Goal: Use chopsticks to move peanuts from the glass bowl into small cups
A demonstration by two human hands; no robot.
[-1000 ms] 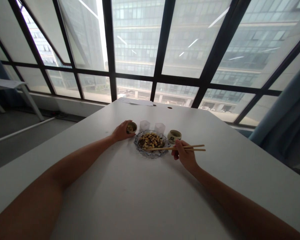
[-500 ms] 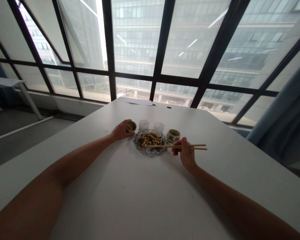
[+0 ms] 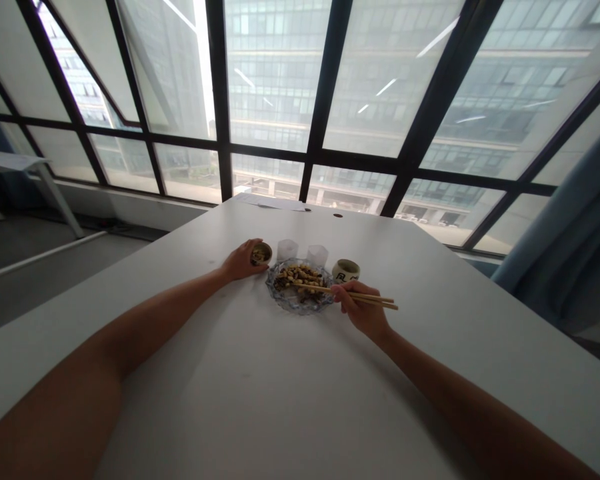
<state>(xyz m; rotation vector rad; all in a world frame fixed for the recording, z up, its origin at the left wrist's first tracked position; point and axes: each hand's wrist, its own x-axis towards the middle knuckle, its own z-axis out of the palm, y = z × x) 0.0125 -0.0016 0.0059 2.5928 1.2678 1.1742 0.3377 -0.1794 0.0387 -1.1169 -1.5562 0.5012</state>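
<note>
My left hand (image 3: 242, 260) is wrapped round a small cup (image 3: 267, 248), tipped so that its opening faces me, with pale and dark bits inside. Beside it stands a scalloped clear glass plate (image 3: 300, 309) heaped with what look like peanuts and dark seeds (image 3: 303, 275). A pair of wooden chopsticks (image 3: 375, 299) is gripped in my right hand (image 3: 363, 308), just right of the plate. Their tips reach into the heap; whether they pinch a piece is too small to tell. Behind my right hand sits a pale cup with dark characters (image 3: 347, 269).
Two translucent cups (image 3: 287, 250) (image 3: 317, 255) stand just behind the plate. Papers (image 3: 275, 202) lie at the far end of the white table (image 3: 240, 400), before large windows. A blue curtain (image 3: 560, 240) hangs at the right, and another table (image 3: 10, 162) stands at the far left.
My right hand has shifted slightly left, closer to the plate, and the chopsticks now slope with their back ends lower. The left hand and its cup have hardly moved.
</note>
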